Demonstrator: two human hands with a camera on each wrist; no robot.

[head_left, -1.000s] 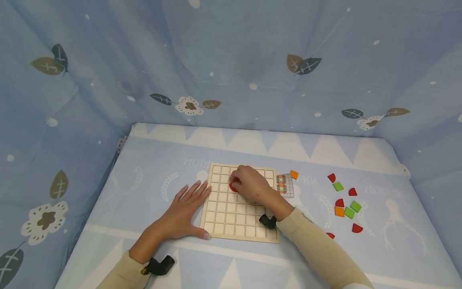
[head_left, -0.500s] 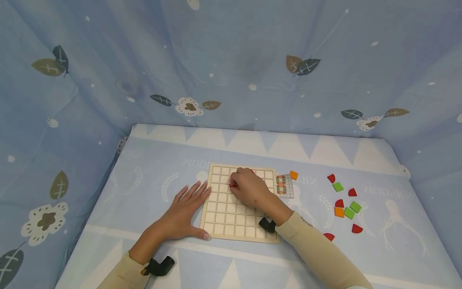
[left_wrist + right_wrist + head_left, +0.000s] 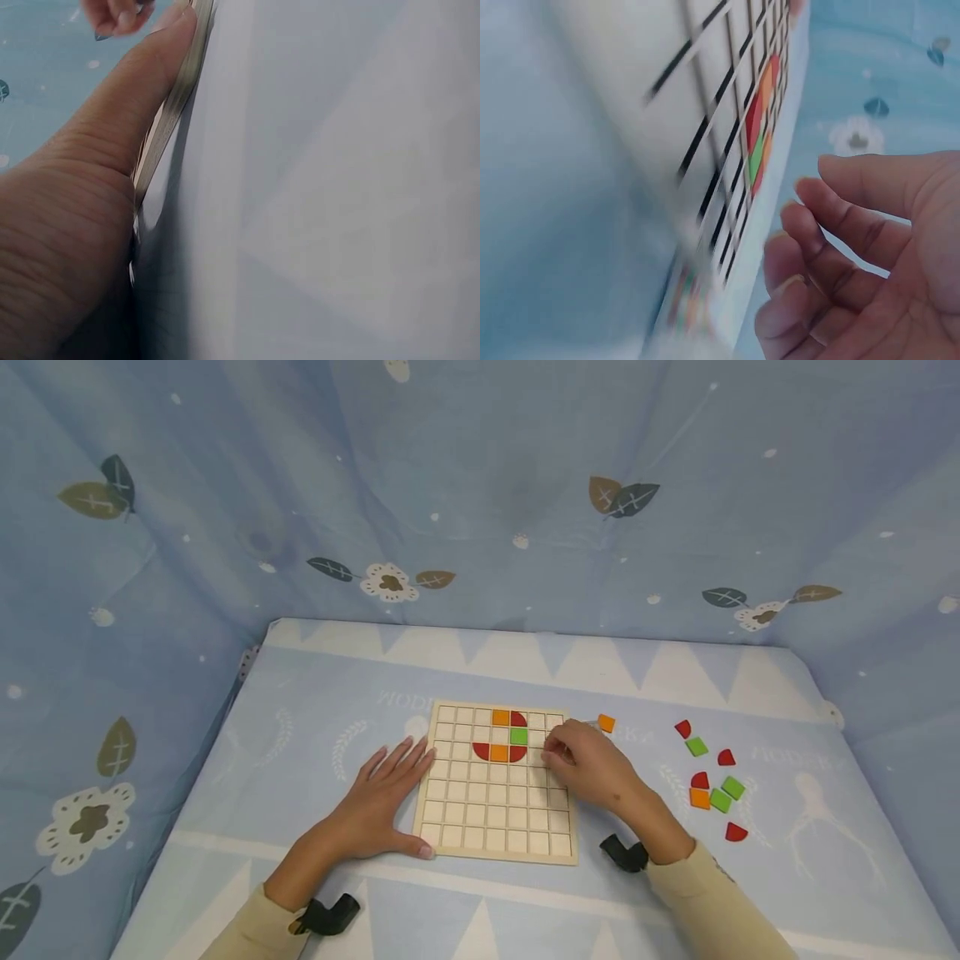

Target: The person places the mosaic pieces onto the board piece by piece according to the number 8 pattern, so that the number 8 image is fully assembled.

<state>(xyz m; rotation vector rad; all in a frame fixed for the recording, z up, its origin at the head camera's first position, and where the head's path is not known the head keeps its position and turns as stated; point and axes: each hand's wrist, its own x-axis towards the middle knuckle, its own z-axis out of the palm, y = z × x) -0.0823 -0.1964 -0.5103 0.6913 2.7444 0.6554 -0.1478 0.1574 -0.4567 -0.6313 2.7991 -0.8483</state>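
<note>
Board (image 3: 476, 815) — matt wood; tiles (image 3: 518, 737) — smooth, prob. ptd

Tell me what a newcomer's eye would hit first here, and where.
Most likely the bright red, orange and green pieces set in the far half of the pale gridded board. Next, the loose pieces in the same colours, scattered off to the board's right. Then the left hand at the board's left edge and the right hand over its right edge.

Blue fabric walls (image 3: 465, 452) printed with brown and grey leaves (image 3: 94, 500) and white flowers (image 3: 389, 582) enclose a pale-blue-and-white, triangle-patterned tabletop (image 3: 555, 902), apparently cloth-covered.
</note>
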